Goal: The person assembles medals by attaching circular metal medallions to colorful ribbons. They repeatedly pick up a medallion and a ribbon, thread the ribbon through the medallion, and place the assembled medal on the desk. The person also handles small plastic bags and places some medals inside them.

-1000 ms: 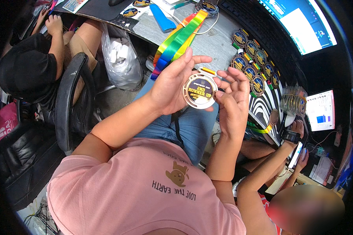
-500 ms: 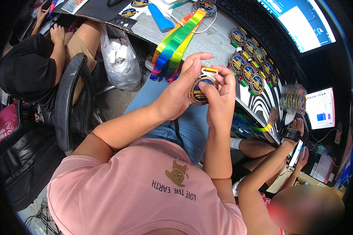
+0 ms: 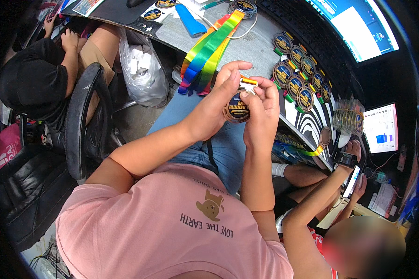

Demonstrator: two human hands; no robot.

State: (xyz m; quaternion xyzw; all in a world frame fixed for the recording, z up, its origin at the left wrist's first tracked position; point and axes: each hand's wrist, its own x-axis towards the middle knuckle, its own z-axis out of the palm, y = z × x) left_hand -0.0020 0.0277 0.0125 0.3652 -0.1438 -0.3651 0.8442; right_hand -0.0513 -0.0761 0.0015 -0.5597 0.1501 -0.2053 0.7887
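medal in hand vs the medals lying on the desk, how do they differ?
The round dark medal with gold rim is pinched between the left hand and right hand, above the lap; the row of round dark medals lies flat on the grey desk, untouched. Both look alike in shape and colour.

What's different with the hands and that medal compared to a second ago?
The right hand, earlier open beside the medal, has closed over it, fingers at the ribbon loop on top. The left hand keeps holding the medal. The rainbow ribbon still trails onto the desk.

Round dark medal [image 3: 237, 111], gold-rimmed, tilted, with rainbow ribbon [image 3: 209, 51] over desk edge.
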